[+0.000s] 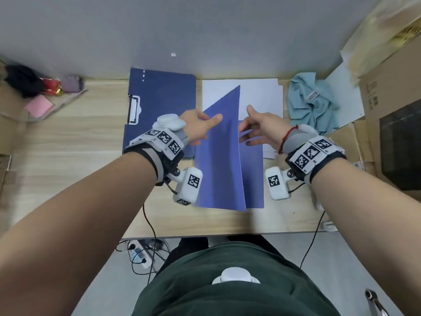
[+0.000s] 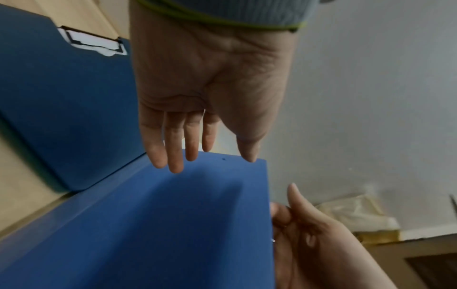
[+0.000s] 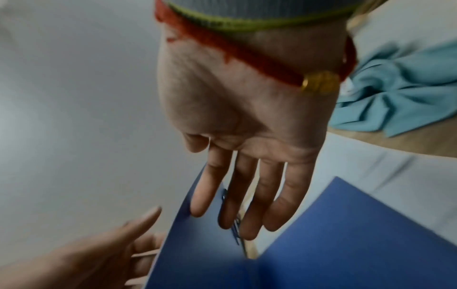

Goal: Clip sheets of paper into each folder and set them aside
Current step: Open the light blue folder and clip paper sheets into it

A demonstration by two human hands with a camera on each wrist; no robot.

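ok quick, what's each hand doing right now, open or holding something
Left hand: open, fingers straight, touching the raised cover of the blue folder.
Right hand: open, fingers straight inside the folder, holding nothing.

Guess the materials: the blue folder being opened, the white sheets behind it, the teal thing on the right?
Blue folder: looks like thin matte plastic or card; its raised cover bows, no glare. Which one is unclear.
White sheets: plain paper, flat, matte, edges slightly offset in a stack.
Teal thing: soft woven cloth, crumpled into folds, with a small sewn label.
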